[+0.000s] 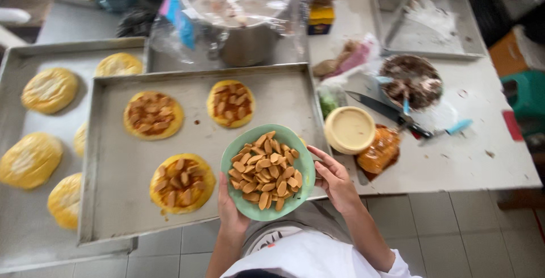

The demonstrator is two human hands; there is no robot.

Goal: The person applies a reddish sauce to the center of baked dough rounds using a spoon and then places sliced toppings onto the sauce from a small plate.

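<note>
On the far left a tray carries plain yellow dough rounds. Overlapping it, a second tray holds three rounds topped with sausage slices. The left hand cups a green bowl from beneath, fingers curled under its near rim. The bowl, heaped with sliced sausage, hovers over the tray's near right corner. The right hand grips the bowl's right edge, thumb on the rim. Farther right stand a cream tub, a knife and a dark-filled bowl.
</note>
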